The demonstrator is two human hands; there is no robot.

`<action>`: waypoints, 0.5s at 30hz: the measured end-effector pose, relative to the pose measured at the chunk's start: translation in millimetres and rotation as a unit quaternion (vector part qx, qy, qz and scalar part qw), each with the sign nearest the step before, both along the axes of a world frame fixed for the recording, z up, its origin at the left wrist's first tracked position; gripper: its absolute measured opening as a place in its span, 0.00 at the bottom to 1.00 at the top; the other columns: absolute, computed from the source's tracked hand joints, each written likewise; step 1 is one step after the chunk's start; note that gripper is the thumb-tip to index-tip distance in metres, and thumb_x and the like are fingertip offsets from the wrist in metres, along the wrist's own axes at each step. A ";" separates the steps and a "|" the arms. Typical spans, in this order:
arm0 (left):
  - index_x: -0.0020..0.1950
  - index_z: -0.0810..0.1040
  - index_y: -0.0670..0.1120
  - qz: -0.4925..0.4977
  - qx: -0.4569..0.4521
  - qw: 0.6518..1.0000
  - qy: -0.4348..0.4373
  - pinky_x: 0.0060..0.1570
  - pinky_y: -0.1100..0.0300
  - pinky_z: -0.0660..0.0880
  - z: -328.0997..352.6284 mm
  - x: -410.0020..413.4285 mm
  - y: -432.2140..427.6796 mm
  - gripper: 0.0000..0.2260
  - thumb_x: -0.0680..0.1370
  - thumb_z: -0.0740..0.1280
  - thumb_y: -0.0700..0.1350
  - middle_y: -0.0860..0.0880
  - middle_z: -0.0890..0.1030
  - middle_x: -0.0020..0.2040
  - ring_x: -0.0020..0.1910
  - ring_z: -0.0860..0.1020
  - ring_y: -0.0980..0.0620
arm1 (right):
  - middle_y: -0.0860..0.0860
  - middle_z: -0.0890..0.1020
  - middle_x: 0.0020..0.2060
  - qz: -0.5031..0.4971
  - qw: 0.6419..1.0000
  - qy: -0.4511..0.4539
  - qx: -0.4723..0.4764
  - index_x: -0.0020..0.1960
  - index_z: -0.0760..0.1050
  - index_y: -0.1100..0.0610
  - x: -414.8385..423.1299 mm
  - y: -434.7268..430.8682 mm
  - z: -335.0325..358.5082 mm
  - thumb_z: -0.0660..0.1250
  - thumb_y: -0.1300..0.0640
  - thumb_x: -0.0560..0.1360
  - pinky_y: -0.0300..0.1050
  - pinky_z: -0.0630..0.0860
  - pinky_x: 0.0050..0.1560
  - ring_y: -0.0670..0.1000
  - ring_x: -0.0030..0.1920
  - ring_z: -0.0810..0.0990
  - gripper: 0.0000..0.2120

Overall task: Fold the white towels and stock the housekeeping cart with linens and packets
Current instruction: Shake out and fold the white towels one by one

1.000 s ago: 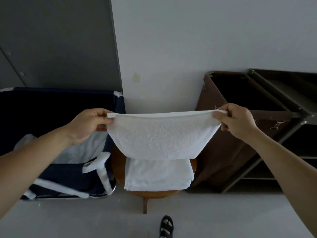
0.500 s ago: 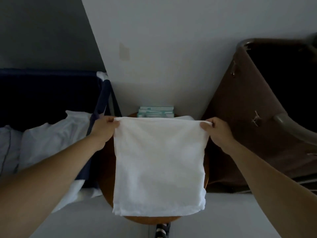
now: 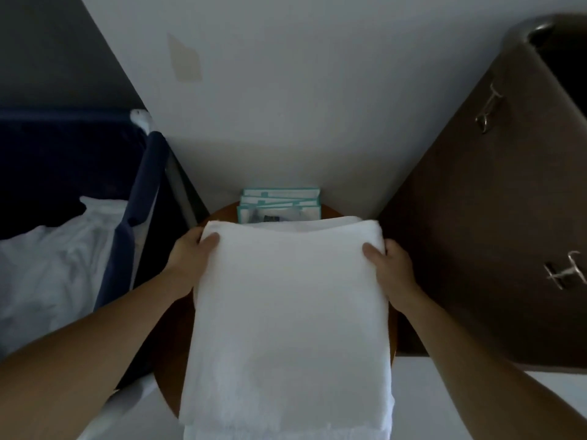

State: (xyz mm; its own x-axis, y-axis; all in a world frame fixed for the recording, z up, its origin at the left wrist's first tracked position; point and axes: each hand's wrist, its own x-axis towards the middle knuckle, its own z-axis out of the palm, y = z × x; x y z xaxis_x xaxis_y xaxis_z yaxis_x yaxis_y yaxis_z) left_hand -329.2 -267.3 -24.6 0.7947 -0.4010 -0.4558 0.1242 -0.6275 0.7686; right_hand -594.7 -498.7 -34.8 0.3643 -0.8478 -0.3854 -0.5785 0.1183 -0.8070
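- Two hands on one white towel, viewed from above, in dim light.
- Far left: navy laundry hamper (image 3: 143, 185) holding loose white linen (image 3: 54, 265), just beside the counter. Close enough to catch the left elbow on a wide swing.
- Left grip (image 3: 187, 252): thumb on top, fingers out of sight beneath, pinching the far left corner of the white towel (image 3: 286, 296).
- Centre: towel folded and spread over most of the round wooden counter (image 3: 176, 328), lying above another folded towel (image 3: 286, 435) that peeks out at the near edge. Judged risk: sliding toward the viewer and off the pile on release, from too much cloth at the near end.
- Behind the towel, against the wall: stack of teal-edged packets (image 3: 279, 204), touching or nearly touching the far fold, impossible to say which. Judged risk: knocked over or buried by a forward push while smoothing.
- Right grip (image 3: 390, 262): matching pinch on the far right corner, thumb on top. Judged risk: crooked fold from letting go of one corner before the other.
- Far right: housekeeping cart (image 3: 536, 28), its brown fabric bag (image 3: 476, 217) hung with metal clips (image 3: 489, 109). Possible snag for towel loops during a later carry across.
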 end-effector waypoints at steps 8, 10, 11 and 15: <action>0.77 0.64 0.45 -0.037 0.032 0.999 -0.001 0.59 0.53 0.74 -14.0 33.2 -48.3 0.26 0.82 0.63 0.53 0.45 0.74 0.68 0.60 0.76 0.45 | 0.56 0.80 0.54 -0.028 1.000 0.004 0.000 0.63 0.75 0.62 35.7 -42.2 -1.3 0.70 0.54 0.77 0.53 0.77 0.54 0.56 0.51 0.79 0.18; 0.80 0.60 0.46 -0.023 0.037 0.998 0.051 0.68 0.48 0.70 -25.1 19.2 -36.8 0.31 0.81 0.65 0.55 0.43 0.71 0.73 0.67 0.72 0.42 | 0.56 0.78 0.57 -0.016 0.999 0.044 0.006 0.68 0.72 0.63 27.5 -30.6 -12.5 0.70 0.53 0.78 0.53 0.76 0.57 0.55 0.53 0.77 0.22; 0.80 0.58 0.45 -0.018 0.040 0.997 0.056 0.71 0.47 0.67 -28.7 9.3 -27.0 0.33 0.80 0.66 0.56 0.42 0.68 0.75 0.70 0.70 0.42 | 0.56 0.78 0.59 -0.015 0.998 0.056 0.001 0.69 0.71 0.62 20.1 -21.9 -17.8 0.70 0.52 0.77 0.55 0.76 0.59 0.57 0.55 0.77 0.24; 0.80 0.58 0.42 -0.015 0.080 0.997 0.013 0.70 0.49 0.66 -32.3 -34.3 26.3 0.35 0.80 0.66 0.56 0.42 0.65 0.77 0.72 0.68 0.42 | 0.56 0.77 0.63 -0.035 0.996 0.077 -0.022 0.70 0.70 0.58 -13.6 18.8 -24.6 0.71 0.47 0.75 0.60 0.76 0.62 0.59 0.59 0.78 0.28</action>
State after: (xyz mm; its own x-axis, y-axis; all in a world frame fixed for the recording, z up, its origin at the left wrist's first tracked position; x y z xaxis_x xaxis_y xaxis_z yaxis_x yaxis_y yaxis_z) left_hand -363.5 -241.0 -56.9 0.7702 -0.3447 -0.5366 0.1227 -0.7456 0.6550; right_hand -608.2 -479.9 -59.4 0.2429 -0.8866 -0.3935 -0.6871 0.1291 -0.7150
